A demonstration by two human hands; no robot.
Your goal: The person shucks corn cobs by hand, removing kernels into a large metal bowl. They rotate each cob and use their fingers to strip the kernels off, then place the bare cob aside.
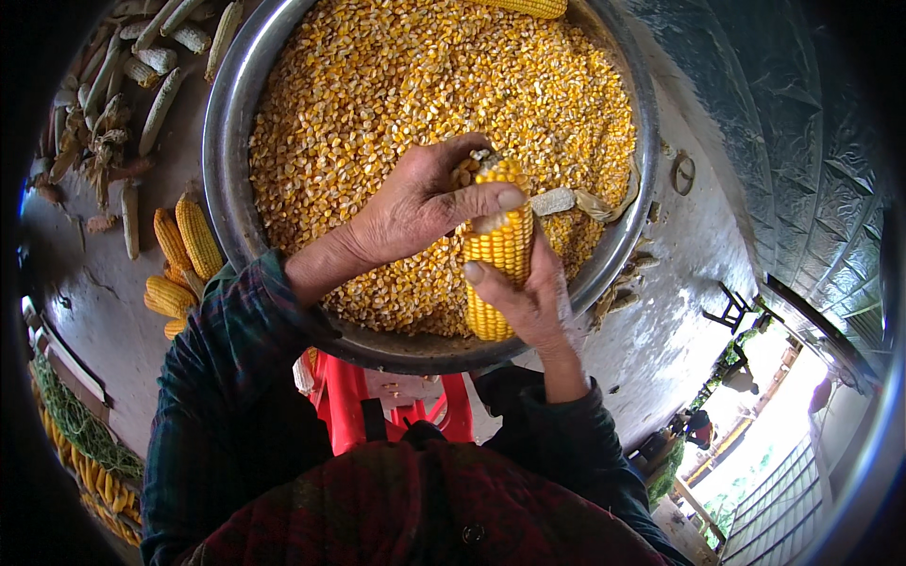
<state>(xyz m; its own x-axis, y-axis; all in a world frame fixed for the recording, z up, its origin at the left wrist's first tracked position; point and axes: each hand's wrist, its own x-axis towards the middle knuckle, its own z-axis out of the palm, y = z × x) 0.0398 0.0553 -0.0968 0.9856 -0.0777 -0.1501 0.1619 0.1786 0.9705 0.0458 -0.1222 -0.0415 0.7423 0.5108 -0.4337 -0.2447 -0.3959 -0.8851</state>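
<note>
A yellow ear of corn [499, 247] is held tilted above a wide metal basin [230, 127]. My right hand [527, 293] wraps its lower half, thumb across the front. My left hand [432, 201] grips the upper end, thumb pressed on the kernels and fingers curled behind. Around that thumb some rows are stripped to pale cob, and a few loose kernels sit by my left fingers. Loose corn kernels [368, 127] fill the basin beneath both hands. A bare cob [554, 201] with a dry husk [601, 205] lies on them, and another corn ear [527, 6] rests at the far edge.
Stripped cobs [161, 110] and husks are heaped on the floor at far left. Several unshelled ears [187, 247] lie beside the basin's left side. A red plastic stool [347, 403] stands below the basin. Silvery sheeting [778, 141] covers the right; a doorway [786, 396] is at lower right.
</note>
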